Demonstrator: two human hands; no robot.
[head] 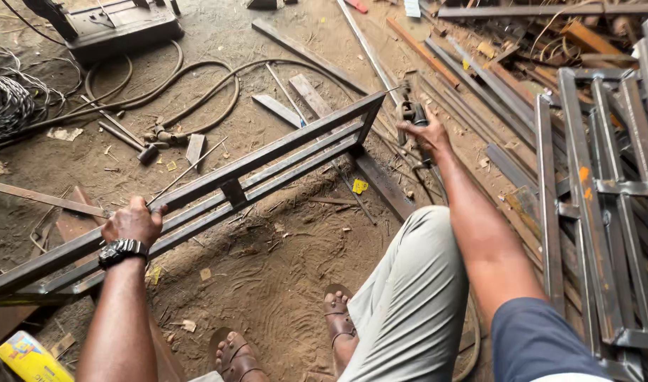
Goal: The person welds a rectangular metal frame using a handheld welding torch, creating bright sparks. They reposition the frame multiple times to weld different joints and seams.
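Our left hand [131, 221] clamps the welded steel frame [232, 184]; beyond its far corner, our right hand [424, 134] closes on the electrode holder [411, 112], welding unfinished.

The single head-worn camera looks steeply down, close over the person's arms, onto a dirt floor [267, 283].

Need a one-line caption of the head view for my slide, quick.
Seated on a dirt floor, left hand grips a long welded steel frame while right hand reaches a tool beside stacked frames.
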